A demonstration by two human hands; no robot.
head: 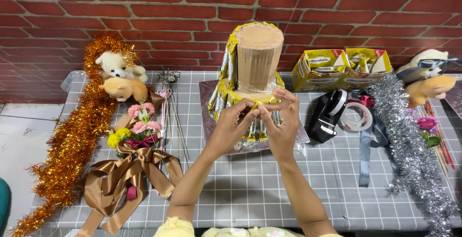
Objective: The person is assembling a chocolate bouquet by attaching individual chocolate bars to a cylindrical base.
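**Both hands pinching snack packs on a cardboard tower**

Left hand (pixel 230 124) and right hand (pixel 283 121) meet at front of the tower (pixel 255 54), centre of table (pixel 250 189). Fingertips of both closed in a pinch on the top edge of a yellow-and-white snack pack (pixel 257 121), lower tier; cannot tell if tape is between them. Tower = brown cardboard tube on a wider round base, slim yellow packs standing upright round base and up the left side of the tube. Sits on a shiny board (pixel 209 121).

Right of tower, by the brick wall: two open yellow cartons (pixel 341 68), white label bands w/ red corner, more packs inside. In front: black tape dispenser (pixel 327 117), tape roll (pixel 357 118) just beside it. Far right: silver tinsel (pixel 409 150), plush toy. Left: orange tinsel (pixel 72 141), two plush toys (pixel 120 76), flower bunch w/ brown ribbon bow (pixel 127 169).
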